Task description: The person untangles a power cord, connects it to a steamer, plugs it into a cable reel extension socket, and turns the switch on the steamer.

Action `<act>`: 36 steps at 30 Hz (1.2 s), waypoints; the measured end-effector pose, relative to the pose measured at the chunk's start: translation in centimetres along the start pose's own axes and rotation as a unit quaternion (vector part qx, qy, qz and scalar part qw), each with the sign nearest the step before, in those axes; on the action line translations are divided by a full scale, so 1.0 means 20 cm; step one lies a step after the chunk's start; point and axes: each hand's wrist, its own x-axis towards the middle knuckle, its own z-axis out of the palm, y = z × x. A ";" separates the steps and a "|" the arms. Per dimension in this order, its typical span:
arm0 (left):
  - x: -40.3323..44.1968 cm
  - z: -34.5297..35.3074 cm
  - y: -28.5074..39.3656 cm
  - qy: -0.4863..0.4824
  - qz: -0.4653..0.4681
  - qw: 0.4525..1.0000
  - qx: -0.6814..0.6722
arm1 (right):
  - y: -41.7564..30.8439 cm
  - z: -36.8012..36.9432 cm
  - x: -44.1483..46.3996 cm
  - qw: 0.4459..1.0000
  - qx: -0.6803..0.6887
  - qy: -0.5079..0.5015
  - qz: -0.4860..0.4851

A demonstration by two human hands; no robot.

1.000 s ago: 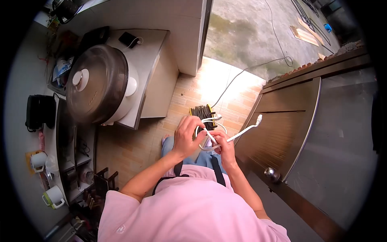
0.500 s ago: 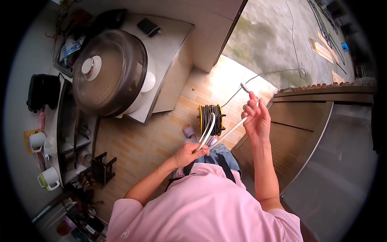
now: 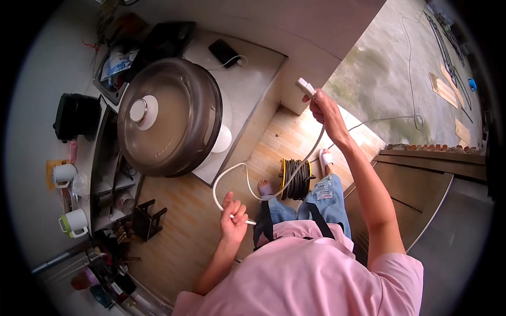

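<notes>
My right hand (image 3: pixel 328 113) is raised toward the counter's corner, its fingers closed on the white plug (image 3: pixel 306 87) of a power cord. The white power cord (image 3: pixel 216 190) drops from there and loops in front of my legs to my left hand (image 3: pixel 233 218). That hand is at waist height, fingers curled round the cord, with a short piece sticking out below it. Behind the hanging cord, a yellow-and-black cable reel (image 3: pixel 297 181) wound with dark cable is on the floor between my feet.
A large round cooker with a dark see-through lid (image 3: pixel 168 118) fills much of the counter (image 3: pixel 253 63) at left. A black phone (image 3: pixel 223 53) lies behind it. A small dark stool (image 3: pixel 147 220) stands on the tiled floor. Right are wooden cabinet doors (image 3: pixel 406 195).
My right hand has swung up and left with the plug end. My left hand has moved slightly down and left; the cord, bunched before, now hangs in a wide loop. The view has shifted.
</notes>
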 end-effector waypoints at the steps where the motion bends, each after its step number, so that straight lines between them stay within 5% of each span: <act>1: 0.08 0.01 -0.02 -0.002 0.006 0.998 -0.068 | 0.00 0.02 0.07 0.998 -0.045 -0.038 -0.019; 4: 0.32 0.08 -0.07 0.035 0.116 0.992 -0.033 | 0.11 0.01 0.33 0.977 -0.117 -0.167 -0.070; 7: 0.53 0.19 -0.08 0.210 0.185 0.960 -0.015 | 0.21 -0.02 0.59 0.940 -0.186 -0.226 -0.177; 14: 0.56 0.10 -0.14 0.291 0.235 0.923 0.086 | 0.42 0.03 1.02 0.903 -0.212 -0.231 -0.293; 18: 0.24 -0.11 0.00 0.257 0.271 0.924 -0.080 | 0.49 0.09 1.18 0.917 -0.221 -0.148 -0.296; 21: 0.14 -0.11 0.14 0.330 0.347 0.878 0.025 | 0.47 0.13 1.27 0.910 -0.248 -0.147 -0.297; 23: 0.11 -0.14 0.20 0.363 0.369 0.854 0.058 | 0.47 0.18 1.28 0.887 -0.273 -0.249 -0.276; 27: 0.08 -0.20 0.24 0.399 0.372 0.835 0.073 | 0.65 0.29 1.18 0.767 -0.314 -0.318 -0.461; 33: 0.02 -0.31 0.29 0.414 0.358 0.832 0.095 | 0.68 0.39 1.12 0.728 -0.381 -0.346 -0.453; 36: 0.02 -0.29 0.38 0.411 0.373 0.820 0.141 | 0.61 0.37 0.95 0.749 -0.284 -0.457 -0.387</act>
